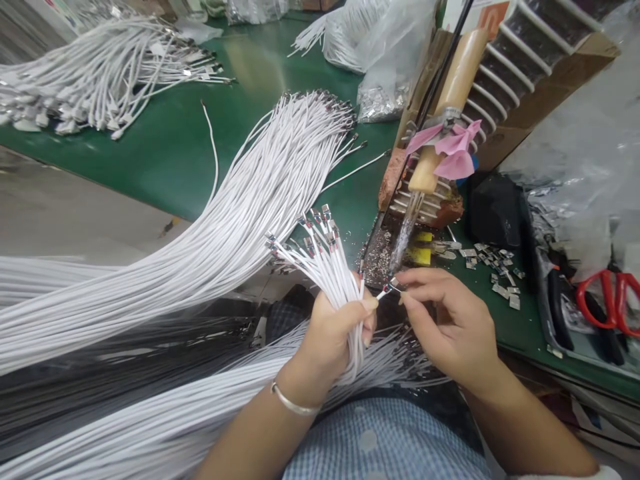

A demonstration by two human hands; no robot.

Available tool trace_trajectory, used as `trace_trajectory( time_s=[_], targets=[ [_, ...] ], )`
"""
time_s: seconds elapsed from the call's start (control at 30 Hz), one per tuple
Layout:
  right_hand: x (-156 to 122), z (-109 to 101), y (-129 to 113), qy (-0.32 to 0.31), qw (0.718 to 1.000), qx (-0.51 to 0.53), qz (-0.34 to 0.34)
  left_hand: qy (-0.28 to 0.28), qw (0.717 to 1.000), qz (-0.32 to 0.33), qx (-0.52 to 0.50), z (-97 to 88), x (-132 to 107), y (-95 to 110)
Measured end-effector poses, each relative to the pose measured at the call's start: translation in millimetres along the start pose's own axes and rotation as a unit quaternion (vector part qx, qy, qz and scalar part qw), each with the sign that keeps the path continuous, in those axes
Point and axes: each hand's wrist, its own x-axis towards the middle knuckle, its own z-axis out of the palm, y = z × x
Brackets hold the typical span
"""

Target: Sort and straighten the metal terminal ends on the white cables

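- The left hand (333, 327) is wrapped around a bundle of white cables (333, 270), its thumb across them; the grip probably keeps the tips fanned upward and within reach.
- One cable leans out of that bundle toward the right, likely singled out so its end can be worked on alone.
- The right hand (450, 323) pinches the small connector (389, 287) at that cable's end between thumb and fingertips, presumably to steady it.
- A wooden-handled soldering iron (425, 172) points down over this spot, apparently fixed so both hands stay free; whether its tip touches the connector cannot be told.
- Loose metal connector pieces (503, 273) lie on the green surface (165, 177) beyond the right hand, seemingly kept handy.
- The connector sits between the hands, just right of the left thumb and at the right fingertips.
- A larger cable pile (280, 160) lies beyond the left hand.
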Motion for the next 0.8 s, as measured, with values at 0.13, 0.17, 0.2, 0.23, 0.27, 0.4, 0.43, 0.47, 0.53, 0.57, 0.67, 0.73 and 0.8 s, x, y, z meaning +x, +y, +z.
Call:
trace_trajectory(
  time_s=[0.13, 0.17, 0.2, 0.23, 0.27, 0.4, 0.43, 0.47, 0.53, 0.57, 0.67, 0.73, 0.8],
  targets=[
    [2.2, 1.4, -0.8, 0.014, 1.000, 0.002, -0.004, -0.004, 1.000, 0.009, 0.006, -0.3, 0.2, 0.1],
    [2.4, 1.6, -0.9, 0.016, 1.000, 0.000, -0.006, -0.005, 1.000, 0.011, 0.006, -0.4, -0.1, -0.1],
    [2.4, 1.9, -0.9, 0.016, 1.000, -0.003, -0.007, -0.006, 1.000, 0.013, 0.006, -0.5, -0.3, -0.3],
    [2.5, 2.1, -0.8, 0.017, 1.000, -0.006, -0.009, -0.005, 1.000, 0.015, 0.007, -0.4, -0.4, -0.4],
    [2.5, 2.3, -0.7, 0.018, 1.000, -0.008, -0.010, -0.003, 1.000, 0.016, 0.007, -0.2, -0.5, -0.4],
    [2.8, 2.7, 0.0, 0.019, 1.000, -0.009, -0.010, 0.005, 1.000, 0.016, 0.012, 1.2, -0.3, 0.2],
    [3.0, 2.7, 0.1, 0.018, 1.000, -0.008, -0.012, 0.004, 1.000, 0.016, 0.012, 1.4, -0.1, 0.4],
    [3.2, 2.8, 0.1, 0.017, 1.000, -0.007, -0.013, 0.003, 1.000, 0.015, 0.013, 1.5, -0.1, 0.6],
    [3.4, 2.8, 0.0, 0.016, 1.000, -0.005, -0.012, 0.003, 1.000, 0.012, 0.016, 1.2, 0.0, 0.7],
    [3.4, 2.8, -0.2, 0.016, 1.000, -0.005, -0.010, 0.004, 1.000, 0.011, 0.018, 1.0, -0.1, 0.6],
    [2.5, 2.8, -0.9, 0.014, 1.000, -0.009, -0.005, 0.006, 1.000, 0.013, 0.019, 0.1, -0.5, -0.3],
    [1.4, 3.0, -1.2, 0.011, 1.000, -0.010, -0.004, 0.003, 1.000, 0.017, 0.019, -0.4, -0.9, -1.4],
    [0.3, 3.2, -1.4, 0.010, 1.000, -0.011, -0.004, 0.003, 0.999, 0.026, 0.021, -0.6, -1.1, -2.5]
  ],
)
